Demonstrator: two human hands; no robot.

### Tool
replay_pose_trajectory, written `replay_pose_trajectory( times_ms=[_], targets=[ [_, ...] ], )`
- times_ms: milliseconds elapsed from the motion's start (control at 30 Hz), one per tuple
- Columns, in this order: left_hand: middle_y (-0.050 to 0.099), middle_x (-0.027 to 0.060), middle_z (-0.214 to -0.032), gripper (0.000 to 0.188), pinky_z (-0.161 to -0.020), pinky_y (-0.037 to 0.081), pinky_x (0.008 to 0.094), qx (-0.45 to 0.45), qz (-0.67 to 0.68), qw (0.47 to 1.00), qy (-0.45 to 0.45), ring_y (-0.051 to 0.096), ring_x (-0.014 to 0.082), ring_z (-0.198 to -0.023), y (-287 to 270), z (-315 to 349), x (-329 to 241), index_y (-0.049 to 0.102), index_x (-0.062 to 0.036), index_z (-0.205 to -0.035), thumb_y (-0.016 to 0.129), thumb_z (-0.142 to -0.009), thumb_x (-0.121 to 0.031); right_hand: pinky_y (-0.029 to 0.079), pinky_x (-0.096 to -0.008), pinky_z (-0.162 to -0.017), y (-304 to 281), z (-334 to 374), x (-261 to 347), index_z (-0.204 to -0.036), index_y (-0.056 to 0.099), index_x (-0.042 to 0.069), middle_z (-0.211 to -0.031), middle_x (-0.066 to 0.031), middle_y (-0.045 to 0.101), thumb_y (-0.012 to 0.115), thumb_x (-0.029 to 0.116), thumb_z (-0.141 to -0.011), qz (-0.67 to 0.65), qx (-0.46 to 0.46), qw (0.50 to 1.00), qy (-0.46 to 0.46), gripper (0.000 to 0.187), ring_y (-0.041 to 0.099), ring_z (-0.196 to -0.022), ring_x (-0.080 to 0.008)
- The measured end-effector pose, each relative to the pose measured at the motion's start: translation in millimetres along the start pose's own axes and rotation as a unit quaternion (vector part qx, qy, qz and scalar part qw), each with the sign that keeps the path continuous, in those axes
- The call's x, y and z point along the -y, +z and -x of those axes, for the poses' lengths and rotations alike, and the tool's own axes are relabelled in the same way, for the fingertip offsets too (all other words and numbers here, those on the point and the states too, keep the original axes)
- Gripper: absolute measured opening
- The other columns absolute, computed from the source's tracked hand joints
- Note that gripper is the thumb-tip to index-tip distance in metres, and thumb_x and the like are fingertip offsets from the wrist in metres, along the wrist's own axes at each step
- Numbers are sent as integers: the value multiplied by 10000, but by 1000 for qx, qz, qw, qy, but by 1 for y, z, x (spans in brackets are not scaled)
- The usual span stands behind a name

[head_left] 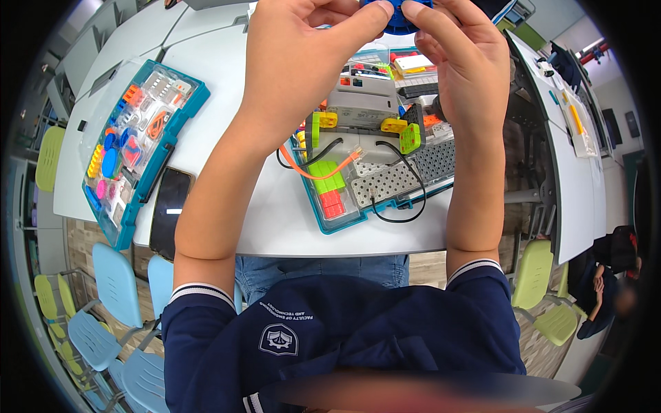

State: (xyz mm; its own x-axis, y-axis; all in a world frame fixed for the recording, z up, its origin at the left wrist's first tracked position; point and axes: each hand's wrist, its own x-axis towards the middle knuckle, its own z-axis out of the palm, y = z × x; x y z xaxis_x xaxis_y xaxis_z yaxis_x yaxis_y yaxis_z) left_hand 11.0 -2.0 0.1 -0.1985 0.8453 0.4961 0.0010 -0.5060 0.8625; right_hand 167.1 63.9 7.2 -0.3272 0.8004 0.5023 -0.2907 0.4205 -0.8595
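Between the fingertips of both hands, at the top edge of the head view, is a round blue plastic wheel [401, 22], partly cut off by the frame. My left hand [303, 48] pinches it from the left, thumb on its face. From the other side my right hand [458, 55] grips it with thumb and fingers. Below the hands a grey toy-kit build [365, 103] with yellow and lime connectors rests on an organiser case [334, 224] with teal edges. Black cables and an orange cable [323, 175] loop from around the build.
Left on the white table [275, 230] lies another teal-edged case [200, 93] of colourful building parts. Beside it a black phone [171, 213] sits near the front edge. Blue chairs [117, 282] stand at lower left, green chairs [533, 275] at right, where a person [602, 275] is partly visible.
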Motion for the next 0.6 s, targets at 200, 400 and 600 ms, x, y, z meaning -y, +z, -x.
replay_pose_trajectory(
  times_ms=[200,400,600],
  targets=[
    [717,58,-919,444,-732,532,206,-4,-1,1000,16,649,66,-816,-2,-5,6,614,53,-1368,715,-941,-12,273,-181,-525,-2,-3,-5,-1233,673,-63,-689,91,477,708,-2,-930,0,6,1000,-27,311,397,-579,4],
    [717,56,-909,448,-724,532,206,-7,0,1000,12,650,66,-810,-1,1,1,615,54,-1366,722,-937,-15,283,-183,-525,-4,-4,-7,-1217,675,-74,-683,90,475,718,13,-928,-8,10,1000,-23,305,400,-576,2],
    [716,55,-904,446,-717,526,203,-9,-25,999,24,644,62,-801,0,-3,4,614,62,-1362,723,-936,-19,305,-193,-524,-7,-2,-1,-1220,670,-78,-669,82,478,711,6,-920,-28,5,999,15,314,403,-566,-4]
  ],
)
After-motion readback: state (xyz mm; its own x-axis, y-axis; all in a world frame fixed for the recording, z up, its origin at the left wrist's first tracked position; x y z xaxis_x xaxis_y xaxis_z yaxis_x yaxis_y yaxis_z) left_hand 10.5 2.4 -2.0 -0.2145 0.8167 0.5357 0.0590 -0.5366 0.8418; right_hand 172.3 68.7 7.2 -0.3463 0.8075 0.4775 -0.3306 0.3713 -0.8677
